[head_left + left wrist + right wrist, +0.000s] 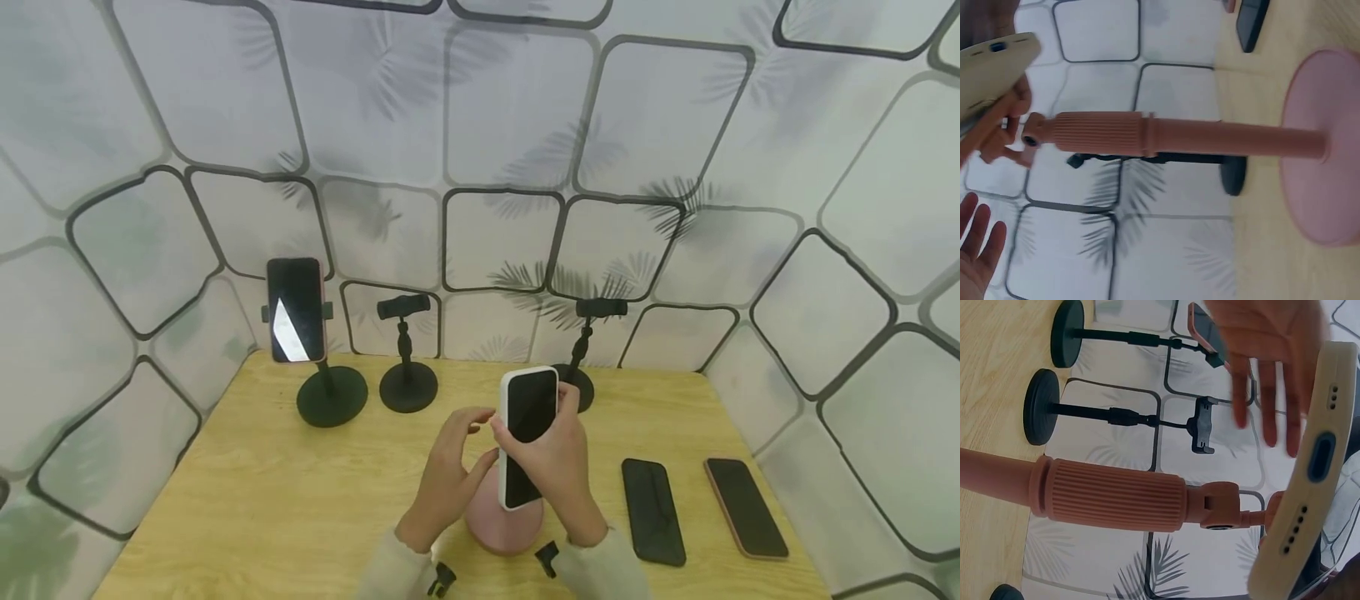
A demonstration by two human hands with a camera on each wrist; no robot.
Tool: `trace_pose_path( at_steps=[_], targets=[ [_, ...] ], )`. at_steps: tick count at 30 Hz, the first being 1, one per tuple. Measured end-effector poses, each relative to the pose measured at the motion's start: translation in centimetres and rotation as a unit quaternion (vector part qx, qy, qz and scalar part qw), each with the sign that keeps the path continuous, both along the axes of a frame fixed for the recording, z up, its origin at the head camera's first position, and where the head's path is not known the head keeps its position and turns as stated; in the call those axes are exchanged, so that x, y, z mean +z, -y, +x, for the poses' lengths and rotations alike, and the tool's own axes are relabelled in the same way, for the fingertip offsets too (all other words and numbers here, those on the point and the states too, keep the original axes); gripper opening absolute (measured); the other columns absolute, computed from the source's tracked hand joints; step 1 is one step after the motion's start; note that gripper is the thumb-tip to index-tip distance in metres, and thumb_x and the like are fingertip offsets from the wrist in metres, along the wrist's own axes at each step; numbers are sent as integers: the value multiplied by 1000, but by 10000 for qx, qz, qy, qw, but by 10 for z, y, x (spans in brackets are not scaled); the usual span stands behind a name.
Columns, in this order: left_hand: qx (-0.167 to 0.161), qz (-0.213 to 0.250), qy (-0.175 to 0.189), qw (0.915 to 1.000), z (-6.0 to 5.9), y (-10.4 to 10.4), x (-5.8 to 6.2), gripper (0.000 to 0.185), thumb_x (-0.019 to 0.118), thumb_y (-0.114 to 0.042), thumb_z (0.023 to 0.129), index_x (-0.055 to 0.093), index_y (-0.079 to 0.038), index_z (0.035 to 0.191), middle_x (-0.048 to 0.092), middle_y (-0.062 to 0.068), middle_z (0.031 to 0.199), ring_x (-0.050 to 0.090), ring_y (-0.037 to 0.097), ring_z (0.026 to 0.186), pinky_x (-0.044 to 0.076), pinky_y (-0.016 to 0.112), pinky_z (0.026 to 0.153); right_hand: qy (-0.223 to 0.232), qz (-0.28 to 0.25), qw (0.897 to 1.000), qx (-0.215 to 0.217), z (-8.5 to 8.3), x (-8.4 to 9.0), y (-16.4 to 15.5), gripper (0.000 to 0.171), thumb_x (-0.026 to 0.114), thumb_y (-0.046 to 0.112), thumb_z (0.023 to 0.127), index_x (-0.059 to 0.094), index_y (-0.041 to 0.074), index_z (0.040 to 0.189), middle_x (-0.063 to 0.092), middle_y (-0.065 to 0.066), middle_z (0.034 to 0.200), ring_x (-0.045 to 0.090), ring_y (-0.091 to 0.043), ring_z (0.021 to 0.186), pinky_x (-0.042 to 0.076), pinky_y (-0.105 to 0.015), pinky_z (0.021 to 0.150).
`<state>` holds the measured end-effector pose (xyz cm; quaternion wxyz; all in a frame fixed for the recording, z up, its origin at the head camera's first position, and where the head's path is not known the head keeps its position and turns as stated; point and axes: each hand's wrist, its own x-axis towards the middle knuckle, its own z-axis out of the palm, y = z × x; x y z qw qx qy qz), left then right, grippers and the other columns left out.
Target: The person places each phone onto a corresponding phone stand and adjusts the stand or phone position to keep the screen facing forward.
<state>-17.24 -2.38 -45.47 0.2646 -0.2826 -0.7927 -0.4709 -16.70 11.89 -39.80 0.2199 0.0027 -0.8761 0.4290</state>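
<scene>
While right hand (558, 462) grips white-cased phone (527, 433), left hand (448, 467) spread, empty

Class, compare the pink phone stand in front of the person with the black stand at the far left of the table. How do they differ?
The pink stand is near the table's front edge; the black stand is at the back. The black stand holds its phone unaided; at the pink stand, the right hand grips the white-cased phone. Both have round bases and upright poles.

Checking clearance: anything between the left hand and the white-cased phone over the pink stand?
Nothing visible. The left hand is open just left of the white-cased phone, which the right hand grips above the pink stand; only air lies between.
</scene>
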Motion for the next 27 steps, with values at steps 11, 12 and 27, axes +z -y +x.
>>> trace_pose_path(
  at_steps=[11, 12, 27],
  targets=[
    [411, -410, -1683, 9840, -7, 3, 22, 37, 79, 4, 62, 66, -3, 96, 62, 7, 100, 58, 20, 92, 51, 30, 82, -46, 49, 10000, -64, 1, 2, 3, 73, 82, 34, 68, 37, 4, 117, 62, -15, 85, 59, -22, 67, 47, -32, 58],
    [421, -438, -1736, 9829, -8, 4, 24, 36, 79, 3, 62, 67, -3, 95, 63, 6, 98, 59, 20, 92, 51, 30, 81, -35, 63, 9999, -83, 2, 2, 3, 74, 82, 35, 68, 37, 4, 118, 62, -15, 86, 59, -23, 68, 48, -32, 58],
    [-192, -1371, -2642, 9545, -24, 19, 46, 31, 80, -8, 58, 69, -5, 87, 67, 3, 87, 65, 15, 80, 55, 26, 76, 187, 114, 9995, -237, 3, 4, 0, 78, 81, 38, 68, 35, 5, 123, 63, -14, 85, 58, -22, 66, 46, -31, 57]
  ],
)
